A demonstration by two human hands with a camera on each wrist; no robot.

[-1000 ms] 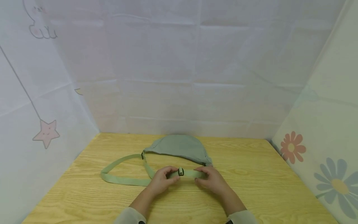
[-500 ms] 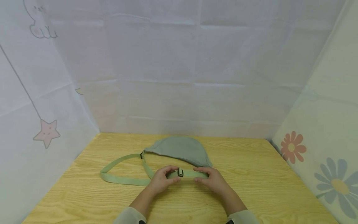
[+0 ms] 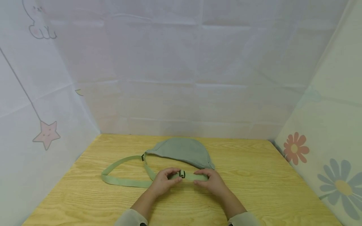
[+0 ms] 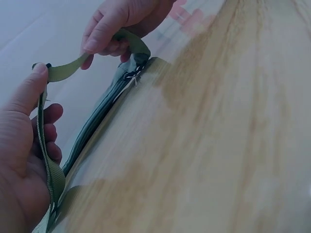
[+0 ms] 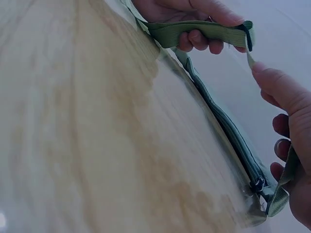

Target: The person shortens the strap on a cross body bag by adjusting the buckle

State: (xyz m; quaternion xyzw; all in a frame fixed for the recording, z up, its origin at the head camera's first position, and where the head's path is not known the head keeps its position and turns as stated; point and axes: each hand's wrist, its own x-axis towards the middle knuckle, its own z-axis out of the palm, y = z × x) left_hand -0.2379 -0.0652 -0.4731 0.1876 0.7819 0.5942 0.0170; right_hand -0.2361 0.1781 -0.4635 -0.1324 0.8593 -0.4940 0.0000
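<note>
A grey-green waist bag (image 3: pixel 181 152) lies on the table, its zipper (image 5: pixel 233 138) along the near side. My left hand (image 3: pixel 164 182) pinches the light green strap (image 3: pixel 124 182) right beside a black strap slider (image 3: pixel 182 174). In the left wrist view the left thumb (image 4: pixel 30 90) presses at the slider, with doubled webbing running down across the palm. To the right of the slider, my right hand (image 3: pixel 210 182) pinches the strap between thumb and fingers. The short stretch between the hands is raised off the table and runs on behind the right fingers to the bag's end.
The wood-grain table (image 3: pixel 254 175) carries the bag and a loose strap loop at left. A second black buckle (image 3: pixel 143 157) sits at the bag's left end. Pale printed cloth walls (image 3: pixel 181 78) enclose the table at the back and both sides.
The right hand has shifted slightly left along the strap, closer to the slider. The bag's right end has turned a little, and its zipper end no longer shows in the head view. The left hand barely moves.
</note>
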